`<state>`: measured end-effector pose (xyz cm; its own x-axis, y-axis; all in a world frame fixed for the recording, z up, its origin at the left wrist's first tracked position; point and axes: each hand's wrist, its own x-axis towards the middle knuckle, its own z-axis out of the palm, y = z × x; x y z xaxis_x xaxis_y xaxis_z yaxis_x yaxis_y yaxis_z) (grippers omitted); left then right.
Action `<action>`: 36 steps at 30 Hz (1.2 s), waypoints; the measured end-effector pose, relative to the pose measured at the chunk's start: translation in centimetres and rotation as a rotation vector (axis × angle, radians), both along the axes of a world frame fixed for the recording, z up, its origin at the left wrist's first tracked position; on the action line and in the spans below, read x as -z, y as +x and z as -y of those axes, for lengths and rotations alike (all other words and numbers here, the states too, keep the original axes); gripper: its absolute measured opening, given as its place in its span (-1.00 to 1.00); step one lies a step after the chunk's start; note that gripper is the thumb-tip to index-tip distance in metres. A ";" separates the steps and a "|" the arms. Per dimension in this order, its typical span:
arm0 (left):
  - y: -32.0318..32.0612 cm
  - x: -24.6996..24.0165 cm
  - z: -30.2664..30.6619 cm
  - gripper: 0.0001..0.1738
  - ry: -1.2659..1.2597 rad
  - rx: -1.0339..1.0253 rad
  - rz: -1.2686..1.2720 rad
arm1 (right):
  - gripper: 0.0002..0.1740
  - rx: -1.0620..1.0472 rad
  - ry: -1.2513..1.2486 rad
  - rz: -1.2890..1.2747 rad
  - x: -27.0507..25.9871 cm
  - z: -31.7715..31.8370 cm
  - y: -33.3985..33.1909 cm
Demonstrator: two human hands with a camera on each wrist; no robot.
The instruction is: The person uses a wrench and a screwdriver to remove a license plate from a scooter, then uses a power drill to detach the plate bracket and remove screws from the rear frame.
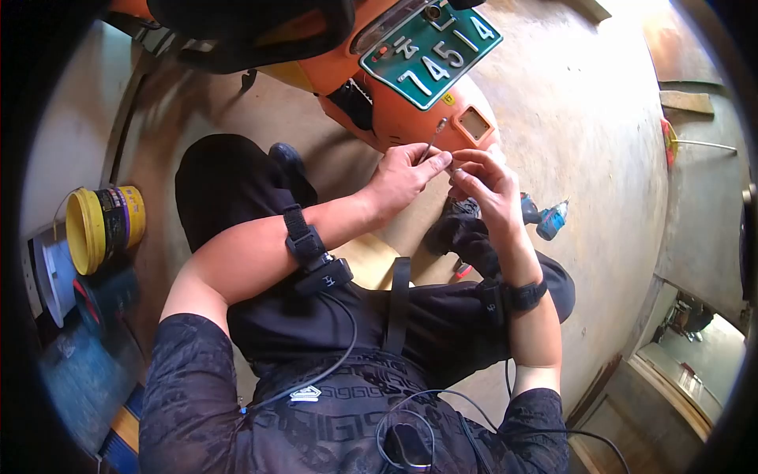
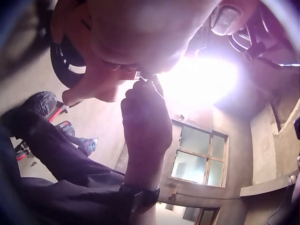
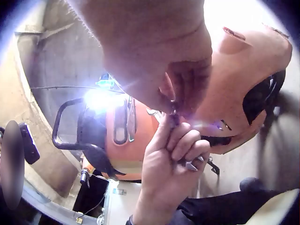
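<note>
the small dark part [image 3: 174, 106] sat between the fingertips of the left hand [image 1: 405, 178] and the right hand [image 1: 489, 188], just in front of the orange vehicle [image 1: 466, 95]; it was too small to identify. the right hand pinched it with curled fingers. the left hand was closed round a wrench [image 1: 433, 137], and its thumb reached the part too, though whether it gripped or only steadied it could not be told.

good handling seemed to call for a light but sure pinch, since so small a part could have slipped if the wrench knocked it. tucking the tool deeper under the curled fingers would likely have freed the fingertips.

above the hands, the green number plate [image 1: 433, 60] carried a chinese character, the letter l and 74514. a little yellow sticker [image 1: 448, 99] below it bore a mark too small to read surely. the black box [image 1: 325, 278] by the left wrist showed a pale, h-like mark. a light badge [image 1: 305, 393] on the dark shirt [image 1: 332, 430] could not be read. the blue drill [image 1: 552, 221] gave no legible name, and the yellow bucket [image 1: 105, 227] had lettering too small to make out.
</note>
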<state>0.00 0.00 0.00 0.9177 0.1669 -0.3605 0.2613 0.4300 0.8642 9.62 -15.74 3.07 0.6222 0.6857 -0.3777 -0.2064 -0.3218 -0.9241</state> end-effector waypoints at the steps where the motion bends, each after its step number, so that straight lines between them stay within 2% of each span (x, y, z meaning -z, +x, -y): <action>1: 0.0 -0.3 -0.2 -0.77 -0.024 -0.024 -0.030 | -0.63 0.023 0.027 -0.001 0.1 0.0 0.0; 2: 0.0 -0.3 -0.3 -0.77 -0.048 -0.049 -0.061 | -0.73 0.046 0.054 -0.001 0.2 0.0 0.1; 5: 0.3 0.3 0.0 -0.77 -0.081 -0.048 -0.072 | -0.76 0.094 0.099 -0.001 0.8 0.6 0.3; 15: 0.3 0.4 -0.1 -0.74 -0.086 0.036 -0.099 | -0.74 0.104 0.066 -0.028 0.6 0.4 0.2; 20: 0.2 0.3 -0.2 -0.71 -0.382 0.187 0.007 | -0.72 0.130 0.103 -0.049 0.4 0.5 0.3; 25: 0.3 0.7 0.0 -0.73 -0.365 0.141 -0.017 | -0.71 0.129 0.159 -0.116 -0.1 0.7 0.5; 28: 0.4 0.3 0.1 -0.74 -0.289 0.120 -0.030 | -0.73 0.147 0.131 -0.098 -0.2 0.5 0.2; 29: 0.4 0.2 0.1 -0.74 -0.231 0.122 -0.031 | -0.75 0.125 0.083 -0.002 -0.2 0.4 0.0; 30: 0.4 0.3 0.2 -0.74 -0.232 0.123 -0.033 | -0.76 0.103 0.035 0.094 -0.2 0.3 -0.1; 36: 0.3 0.8 0.3 -0.74 -0.232 0.132 -0.032 | -0.79 0.084 -0.029 0.195 0.2 0.3 -0.1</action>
